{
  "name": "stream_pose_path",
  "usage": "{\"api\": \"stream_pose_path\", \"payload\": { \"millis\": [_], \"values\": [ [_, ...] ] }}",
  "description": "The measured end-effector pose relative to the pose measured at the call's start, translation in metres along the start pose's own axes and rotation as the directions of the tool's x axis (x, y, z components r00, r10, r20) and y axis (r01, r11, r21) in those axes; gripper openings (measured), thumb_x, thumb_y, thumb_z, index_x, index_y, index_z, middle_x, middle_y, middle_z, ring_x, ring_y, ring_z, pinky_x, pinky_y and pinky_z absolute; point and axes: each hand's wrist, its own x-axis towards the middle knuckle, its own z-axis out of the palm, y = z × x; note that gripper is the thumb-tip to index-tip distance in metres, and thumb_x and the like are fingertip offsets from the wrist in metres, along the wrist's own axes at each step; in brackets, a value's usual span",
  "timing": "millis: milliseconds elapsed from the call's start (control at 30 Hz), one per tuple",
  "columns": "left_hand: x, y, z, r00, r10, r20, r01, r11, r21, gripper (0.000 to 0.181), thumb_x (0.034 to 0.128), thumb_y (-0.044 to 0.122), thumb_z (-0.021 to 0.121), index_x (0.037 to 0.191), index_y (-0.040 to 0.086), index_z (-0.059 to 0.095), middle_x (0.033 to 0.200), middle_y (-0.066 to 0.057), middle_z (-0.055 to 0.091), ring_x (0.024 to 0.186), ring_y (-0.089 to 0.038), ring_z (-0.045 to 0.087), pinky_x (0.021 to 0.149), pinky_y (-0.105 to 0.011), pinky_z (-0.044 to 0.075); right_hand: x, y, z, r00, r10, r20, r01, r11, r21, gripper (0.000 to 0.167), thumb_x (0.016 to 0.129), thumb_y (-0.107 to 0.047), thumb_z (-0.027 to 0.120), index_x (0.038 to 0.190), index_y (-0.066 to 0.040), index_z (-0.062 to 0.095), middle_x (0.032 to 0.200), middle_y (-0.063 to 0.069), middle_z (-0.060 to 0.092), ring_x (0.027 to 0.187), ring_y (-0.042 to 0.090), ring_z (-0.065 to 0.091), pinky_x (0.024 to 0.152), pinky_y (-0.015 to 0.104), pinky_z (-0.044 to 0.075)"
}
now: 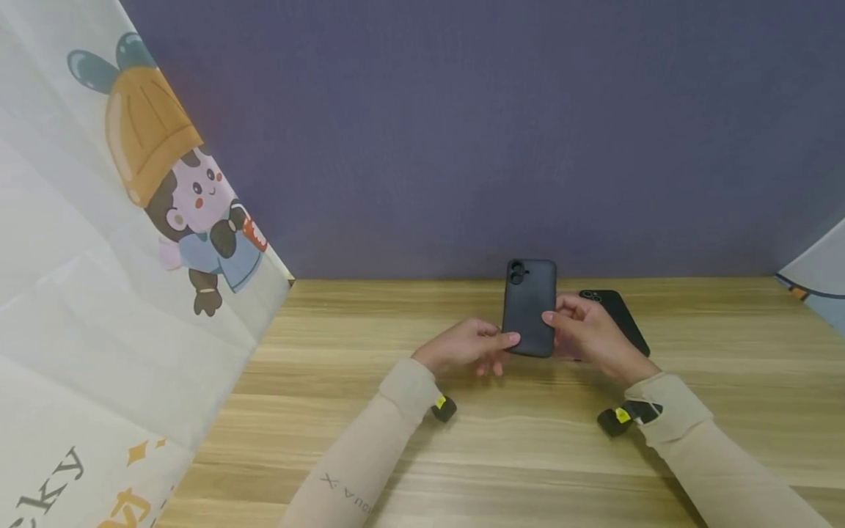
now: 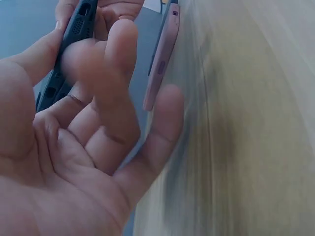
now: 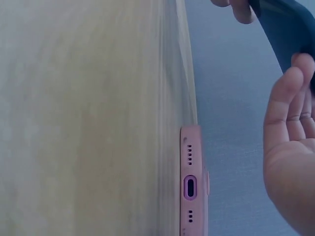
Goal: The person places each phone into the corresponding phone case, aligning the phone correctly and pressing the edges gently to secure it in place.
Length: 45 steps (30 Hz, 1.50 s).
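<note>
Both hands hold a dark phone case (image 1: 530,308) upright above the table, its camera area at the upper left. My left hand (image 1: 465,345) pinches the lower left corner, thumb on the camera side, its other fingers loosely bent in the left wrist view. My right hand (image 1: 590,330) grips the right edge, thumb on the same side. Speaker holes and a port cutout show along the edge of the dark case (image 2: 81,24); whether a phone is inside, I cannot tell. A pink-edged phone case (image 3: 191,191) lies on the table below, mostly hidden by my right hand in the head view.
A black phone or case (image 1: 620,319) lies tilted on the table, just right of my right hand. The wood-grain table (image 1: 370,425) meets a dark blue backdrop (image 1: 422,147). A white cloth (image 1: 79,293) with a cartoon figure hangs at the left.
</note>
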Motion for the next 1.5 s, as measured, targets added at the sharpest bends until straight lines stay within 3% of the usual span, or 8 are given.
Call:
{"api": "stream_pose_path", "payload": {
  "millis": [167,400,600,800,967,1067,1300,1500],
  "values": [
    [-0.001,0.001,0.000,1.000,0.028,-0.010,-0.027,0.999,0.035,0.048,0.1031,0.040,0.060,0.102,-0.008,0.067,0.066,-0.003,0.069,0.055,-0.017,0.054,0.053,-0.027,0.048,-0.001,0.000,0.001,1.000,0.004,-0.019,-0.004,0.999,-0.039,0.017,0.101,-0.026,0.066,0.105,-0.011,0.060,0.081,-0.003,0.067,0.069,0.010,0.068,0.066,0.039,0.064],
    [-0.005,0.005,-0.001,1.000,0.016,-0.020,-0.015,0.998,0.062,0.043,0.1032,0.039,0.060,0.105,-0.004,0.068,0.067,-0.003,0.067,0.053,-0.014,0.047,0.053,-0.026,0.042,-0.002,-0.002,0.002,0.999,0.017,-0.029,-0.019,0.997,-0.072,0.022,0.101,-0.031,0.066,0.107,-0.011,0.060,0.081,-0.004,0.068,0.069,0.010,0.067,0.063,0.037,0.063],
    [-0.009,0.007,-0.003,0.999,0.052,0.005,-0.052,0.992,0.115,0.044,0.1032,0.041,0.060,0.101,-0.003,0.068,0.070,-0.003,0.069,0.053,-0.013,0.046,0.054,-0.028,0.041,-0.002,0.000,0.002,0.998,-0.020,-0.066,0.013,0.994,-0.110,0.030,0.104,-0.042,0.057,0.106,-0.013,0.062,0.083,-0.005,0.069,0.074,0.012,0.067,0.070,0.036,0.060],
    [-0.012,0.009,-0.003,0.995,0.079,0.054,-0.087,0.983,0.162,0.046,0.1036,0.041,0.059,0.100,-0.005,0.067,0.074,-0.004,0.071,0.055,-0.016,0.051,0.056,-0.030,0.043,-0.005,0.002,-0.002,0.993,-0.091,-0.073,0.096,0.993,0.073,0.028,0.107,-0.040,0.051,0.116,-0.018,0.064,0.090,-0.006,0.070,0.077,0.010,0.067,0.068,0.032,0.058],
    [-0.012,0.008,-0.002,0.993,0.060,0.105,-0.079,0.979,0.190,0.042,0.1037,0.038,0.060,0.098,-0.003,0.065,0.076,-0.005,0.072,0.056,-0.016,0.053,0.056,-0.029,0.041,-0.007,0.002,-0.005,0.981,-0.176,-0.078,0.191,0.949,0.251,0.030,0.109,-0.037,0.045,0.112,-0.016,0.065,0.093,-0.005,0.070,0.081,0.009,0.068,0.067,0.028,0.056],
    [-0.012,0.007,-0.001,0.991,0.050,0.128,-0.075,0.978,0.197,0.038,0.1040,0.035,0.060,0.098,-0.002,0.065,0.076,-0.005,0.072,0.055,-0.014,0.052,0.055,-0.028,0.040,-0.007,0.002,-0.006,0.972,-0.220,-0.085,0.236,0.924,0.302,0.033,0.110,-0.036,0.041,0.110,-0.014,0.066,0.092,-0.005,0.070,0.079,0.009,0.067,0.066,0.026,0.054],
    [-0.015,0.005,0.000,0.986,0.048,0.158,-0.081,0.974,0.210,0.035,0.1051,0.033,0.058,0.096,0.000,0.064,0.075,-0.004,0.072,0.055,-0.015,0.053,0.055,-0.027,0.043,-0.007,0.002,-0.006,0.965,-0.244,-0.098,0.262,0.921,0.288,0.032,0.109,-0.032,0.044,0.107,-0.012,0.069,0.090,-0.004,0.072,0.075,0.009,0.066,0.062,0.027,0.053],
    [-0.016,0.004,0.001,0.986,0.039,0.160,-0.074,0.973,0.220,0.032,0.1047,0.032,0.059,0.096,0.001,0.065,0.073,-0.004,0.072,0.055,-0.014,0.053,0.055,-0.025,0.043,-0.008,0.003,-0.005,0.970,-0.198,-0.142,0.222,0.958,0.183,0.031,0.108,-0.036,0.048,0.110,-0.011,0.066,0.093,-0.006,0.074,0.082,0.007,0.069,0.068,0.023,0.055]
  ]
}}
